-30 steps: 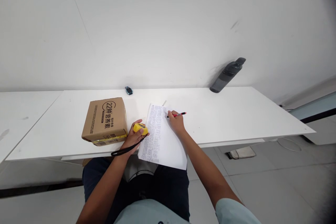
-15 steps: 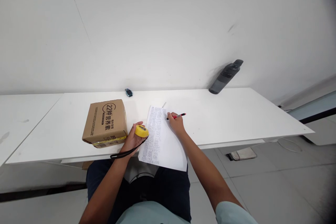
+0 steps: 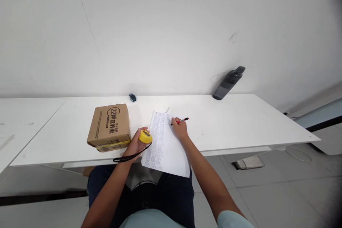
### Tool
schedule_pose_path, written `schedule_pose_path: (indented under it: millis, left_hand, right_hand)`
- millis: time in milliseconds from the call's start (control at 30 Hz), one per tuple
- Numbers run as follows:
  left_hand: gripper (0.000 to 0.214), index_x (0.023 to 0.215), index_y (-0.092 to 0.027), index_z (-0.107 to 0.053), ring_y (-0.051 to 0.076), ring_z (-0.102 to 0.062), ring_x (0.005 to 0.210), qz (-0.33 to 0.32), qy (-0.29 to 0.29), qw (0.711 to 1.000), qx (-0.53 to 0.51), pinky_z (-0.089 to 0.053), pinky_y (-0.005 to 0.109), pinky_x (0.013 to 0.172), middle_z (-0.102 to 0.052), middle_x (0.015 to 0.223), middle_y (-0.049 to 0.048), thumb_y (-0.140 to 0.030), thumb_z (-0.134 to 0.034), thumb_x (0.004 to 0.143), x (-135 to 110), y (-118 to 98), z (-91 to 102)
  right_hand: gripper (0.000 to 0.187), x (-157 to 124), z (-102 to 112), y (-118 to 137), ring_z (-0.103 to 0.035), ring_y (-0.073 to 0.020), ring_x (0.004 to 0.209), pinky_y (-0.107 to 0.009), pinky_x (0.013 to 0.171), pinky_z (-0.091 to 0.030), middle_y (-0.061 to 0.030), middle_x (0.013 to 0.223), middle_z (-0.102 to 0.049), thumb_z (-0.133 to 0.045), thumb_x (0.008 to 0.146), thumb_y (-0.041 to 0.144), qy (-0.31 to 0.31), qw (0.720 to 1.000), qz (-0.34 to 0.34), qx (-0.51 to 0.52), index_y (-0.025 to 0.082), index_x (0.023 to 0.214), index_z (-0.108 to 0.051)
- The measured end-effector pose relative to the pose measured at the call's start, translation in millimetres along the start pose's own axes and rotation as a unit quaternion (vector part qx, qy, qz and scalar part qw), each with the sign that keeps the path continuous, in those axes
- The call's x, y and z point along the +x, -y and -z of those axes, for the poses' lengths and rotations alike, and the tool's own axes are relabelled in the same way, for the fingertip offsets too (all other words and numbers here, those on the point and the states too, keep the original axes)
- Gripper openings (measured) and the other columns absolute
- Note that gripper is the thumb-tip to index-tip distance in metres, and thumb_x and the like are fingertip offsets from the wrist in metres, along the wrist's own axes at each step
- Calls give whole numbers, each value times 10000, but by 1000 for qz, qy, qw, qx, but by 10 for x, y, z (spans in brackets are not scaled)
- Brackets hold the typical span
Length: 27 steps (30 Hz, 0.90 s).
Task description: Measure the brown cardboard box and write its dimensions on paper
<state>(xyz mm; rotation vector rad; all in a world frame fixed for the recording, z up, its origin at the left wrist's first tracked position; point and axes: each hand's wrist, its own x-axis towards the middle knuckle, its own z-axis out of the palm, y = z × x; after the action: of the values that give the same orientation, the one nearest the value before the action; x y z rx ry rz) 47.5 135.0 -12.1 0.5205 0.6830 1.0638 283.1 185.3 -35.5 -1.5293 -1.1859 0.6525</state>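
My left hand [image 3: 135, 144] is closed around a yellow tape measure [image 3: 145, 136], whose black wrist strap [image 3: 128, 157] hangs across the wrist. A yellow strip, looking like the tape's blade, runs along the lower front of a brown cardboard box [image 3: 109, 123] just left of that hand. In my right hand [image 3: 179, 128] is a red and black pen [image 3: 183, 120], its tip close to the upper right part of a sheet of paper [image 3: 172, 158]. Dense handwriting fills the sheet's left side; its lower edge overhangs the table.
On the white table [image 3: 227, 124] a dark bottle [image 3: 228, 83] stands at the back right, by the wall. A small dark key fob [image 3: 132, 97] lies near the back edge behind the box. A flat pale object [image 3: 249, 162] is on the floor at right.
The whole view has shifted slightly, so the table sits a little lower in it. Both hands keep their holds; the pen has tilted a little.
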Motion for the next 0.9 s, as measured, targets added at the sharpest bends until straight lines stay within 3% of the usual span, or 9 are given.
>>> schedule_pose_path:
  millis: [133,267,400,500,567,667,733,833,900]
  left_hand:
    - [490,1061,-193,-638,146,-601,785,-43,1,998,50,-504,280,729,-630,941,39,-590,-689,780,7,57,28]
    - [486,1023,-184,-630,136,-541,718,-125,30,970,207,-450,253,652,-606,893,30,-575,-724,749,0,171,57]
    - [426,1057,-202,-626,169,-559,820,-213,21,914,345,-455,293,753,-593,937,40,-448,-772,742,-142,314,32]
    - [463,1017,-211,-673,219,-575,966,-305,25,843,442,-454,352,888,-567,1047,70,-388,-858,631,-299,428,11]
    - [530,1032,-208,-688,232,-586,983,-321,35,823,466,-463,366,899,-555,1070,83,-383,-891,575,-417,500,6]
    - [537,1048,-206,-689,220,-589,938,-327,14,839,434,-486,342,810,-557,1057,93,-408,-882,589,-658,599,-13]
    - [525,1050,-215,-687,217,-579,927,-327,8,855,402,-483,323,758,-561,1051,97,-441,-864,611,-849,633,-35]
    - [530,1047,-221,-674,227,-556,946,-344,-17,869,354,-472,323,761,-548,1071,103,-508,-836,633,-1083,560,-47]
    - [555,1028,-219,-646,214,-548,889,-342,-60,891,291,-468,326,749,-550,1023,90,-594,-795,647,-1164,422,-32]
  right_hand:
    - [429,10,-14,-33,-295,-125,545,-266,523,-291,51,530,-322,-487,843,457,-22,1000,-4,-10,246,567,-234]
    - [419,57,-19,-92,-340,-132,540,-265,526,-321,43,512,-381,-505,813,454,-18,1000,-2,-21,250,543,-259]
    - [392,2,5,-72,-430,-161,566,-283,562,-360,18,504,-463,-489,801,502,-18,999,6,-30,243,528,-382]
    - [404,-99,36,-49,-452,-184,549,-307,551,-365,2,476,-467,-508,790,530,7,999,20,-37,237,519,-444]
    - [392,-133,34,-74,-506,-210,574,-326,564,-384,-26,520,-530,-503,811,527,21,995,66,-72,224,564,-525]
    - [325,-113,-35,-122,-614,-264,768,-355,628,-442,-92,859,-684,-487,834,487,48,964,207,-157,224,826,-678]
    - [326,-101,-102,-87,-630,-286,849,-380,643,-465,-119,1066,-674,-475,828,422,82,944,257,-191,244,990,-694]
    - [396,-264,-162,159,-649,-295,894,-429,683,-508,-164,1232,-609,-420,866,320,119,928,297,-189,230,1191,-626]
    - [451,-583,-157,435,-658,-284,955,-444,740,-540,-175,1338,-545,-420,913,304,159,922,335,-111,247,1355,-489]
